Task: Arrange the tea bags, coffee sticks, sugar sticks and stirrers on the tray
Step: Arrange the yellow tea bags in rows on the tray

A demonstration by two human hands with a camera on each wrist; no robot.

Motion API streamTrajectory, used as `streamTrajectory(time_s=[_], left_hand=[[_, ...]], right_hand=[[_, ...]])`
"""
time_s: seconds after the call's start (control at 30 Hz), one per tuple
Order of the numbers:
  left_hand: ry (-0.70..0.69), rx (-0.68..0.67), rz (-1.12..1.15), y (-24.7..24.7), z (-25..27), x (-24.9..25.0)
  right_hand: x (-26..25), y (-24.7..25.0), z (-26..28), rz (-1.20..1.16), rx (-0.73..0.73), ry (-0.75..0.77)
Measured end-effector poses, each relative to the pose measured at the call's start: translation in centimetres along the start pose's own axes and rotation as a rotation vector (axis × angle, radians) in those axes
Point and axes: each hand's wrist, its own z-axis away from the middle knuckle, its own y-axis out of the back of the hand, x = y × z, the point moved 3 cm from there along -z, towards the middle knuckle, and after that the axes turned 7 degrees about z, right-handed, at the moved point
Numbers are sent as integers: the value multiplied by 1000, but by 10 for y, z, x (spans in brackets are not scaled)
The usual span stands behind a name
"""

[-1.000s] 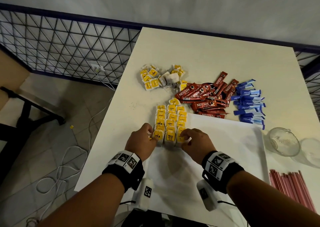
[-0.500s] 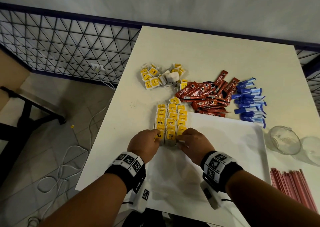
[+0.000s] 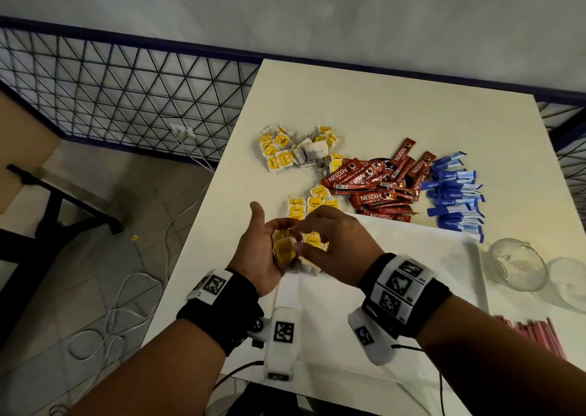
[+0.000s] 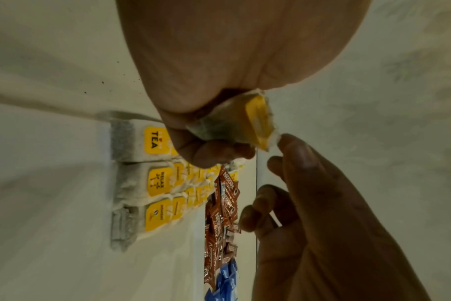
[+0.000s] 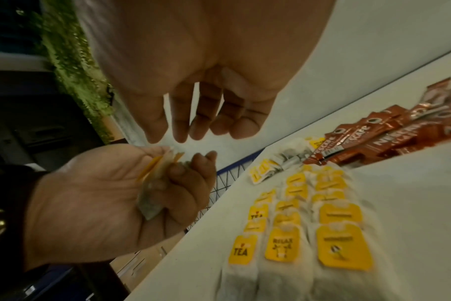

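Observation:
My left hand (image 3: 269, 241) is raised palm up over the tray's left edge and grips a few yellow-tagged tea bags (image 3: 283, 251), (image 4: 245, 122), (image 5: 157, 173). My right hand (image 3: 320, 235) hovers beside it with loosely bent fingers. Its fingertips (image 4: 286, 140) meet the top edge of those bags without pinching them. Below, neat rows of tea bags (image 5: 296, 234) lie on the white tray (image 3: 412, 257) at its far left corner. Loose tea bags (image 3: 295, 149), red coffee sticks (image 3: 380, 190) and blue sugar sticks (image 3: 456, 193) lie beyond the tray.
Red stirrers (image 3: 536, 336) lie right of the tray near the table's front. Two clear glass cups (image 3: 517, 266) stand at the right. A metal mesh fence (image 3: 126, 98) runs left of the table, with cables on the floor (image 3: 126, 304).
Both hands have lifted off the rows on the tray. The left hand turned palm up with tea bags in it, and the right hand came over to them.

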Motion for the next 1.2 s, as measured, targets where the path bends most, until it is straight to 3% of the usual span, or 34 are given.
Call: streamTrajectory(time_s=[0.13,0.4,0.8,0.93,1.1,1.2], left_hand=[[-25,43,-96,-8,1,3],[55,54,-89,-14,-2,2],[127,15,-49,-27,1,-3],[147,-12,-37,-28,3,-10],[189,-37,157,-25,4,-19],[67,73,154,-16,-3,-14]], right_hand=[[-2,-2,-2,37,-32,3],[-2,2,-1,150,-30,49],[4,10,-3,71,-4,14],[5,13,-2,29,20,29],[0,19,1,-128,6,23],[-7,29,0,-294,-38,-94]])
